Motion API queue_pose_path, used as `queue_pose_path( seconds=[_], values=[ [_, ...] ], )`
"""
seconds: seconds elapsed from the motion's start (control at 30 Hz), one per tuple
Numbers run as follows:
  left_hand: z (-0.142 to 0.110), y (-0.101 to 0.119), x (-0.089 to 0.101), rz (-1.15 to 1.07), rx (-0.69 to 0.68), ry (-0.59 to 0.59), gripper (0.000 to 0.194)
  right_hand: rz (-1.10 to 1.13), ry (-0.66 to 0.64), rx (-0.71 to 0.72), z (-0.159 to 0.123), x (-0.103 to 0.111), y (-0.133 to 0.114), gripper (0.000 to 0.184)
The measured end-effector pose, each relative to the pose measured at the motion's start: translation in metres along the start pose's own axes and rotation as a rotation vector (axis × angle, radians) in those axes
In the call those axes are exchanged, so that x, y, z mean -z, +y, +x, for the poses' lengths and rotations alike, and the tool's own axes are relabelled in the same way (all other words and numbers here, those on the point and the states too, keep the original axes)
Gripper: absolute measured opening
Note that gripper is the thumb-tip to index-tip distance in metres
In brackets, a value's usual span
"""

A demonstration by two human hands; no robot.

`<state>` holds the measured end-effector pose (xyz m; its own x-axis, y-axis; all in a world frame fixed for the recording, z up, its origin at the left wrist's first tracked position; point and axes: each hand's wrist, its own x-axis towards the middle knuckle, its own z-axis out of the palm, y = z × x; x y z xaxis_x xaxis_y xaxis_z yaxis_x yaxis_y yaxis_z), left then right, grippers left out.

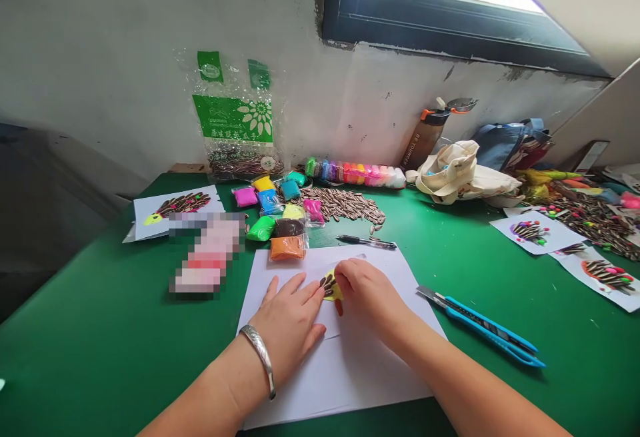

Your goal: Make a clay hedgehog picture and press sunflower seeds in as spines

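Seed-studded yellow clay piece pinched on a white paper sheet

The piece is gripped from 2 o'clock by the closed fingers of the right hand, the nearer hand; its long axis appears to run from 11 to 5 o'clock, though it is partly hidden. The left hand, a silver bangle at its wrist, is laid on the sheet at 8 o'clock, fingers open and spread, their tips just beside the piece. A blue utility knife is placed on the green tabletop at 3 o'clock. A pen lies at 12 o'clock; packets of coloured clay and a heap of sunflower seeds are spread farther off, toward 11 o'clock.
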<state>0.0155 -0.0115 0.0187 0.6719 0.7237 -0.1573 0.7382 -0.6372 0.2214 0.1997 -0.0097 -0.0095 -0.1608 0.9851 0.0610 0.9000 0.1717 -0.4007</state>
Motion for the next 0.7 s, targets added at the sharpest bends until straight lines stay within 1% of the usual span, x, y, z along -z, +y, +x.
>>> queue_pose_path(
  seconds=[0.27,0.4,0.47,0.6,0.63,0.7],
  values=[
    [0.0,0.001,0.001,0.011,-0.007,-0.004,0.043,-0.039,-0.067,-0.067,0.004,0.005,-0.012,0.018],
    [0.001,0.001,0.0,0.017,-0.006,-0.003,0.042,-0.042,-0.085,-0.034,0.004,0.003,-0.008,0.021],
    [0.001,0.001,0.0,0.017,-0.001,-0.006,0.042,-0.06,-0.054,-0.003,0.001,0.002,-0.003,0.023],
    [0.001,0.0,-0.001,0.011,0.003,-0.011,0.043,-0.097,0.111,0.003,-0.005,0.0,0.006,0.019],
    [0.001,0.0,-0.001,0.009,0.002,-0.01,0.044,-0.091,0.135,0.004,-0.007,-0.001,0.007,0.019],
    [0.001,0.0,-0.002,0.003,0.001,-0.003,0.045,-0.06,0.143,0.032,-0.008,-0.003,0.009,0.021]
  ],
)
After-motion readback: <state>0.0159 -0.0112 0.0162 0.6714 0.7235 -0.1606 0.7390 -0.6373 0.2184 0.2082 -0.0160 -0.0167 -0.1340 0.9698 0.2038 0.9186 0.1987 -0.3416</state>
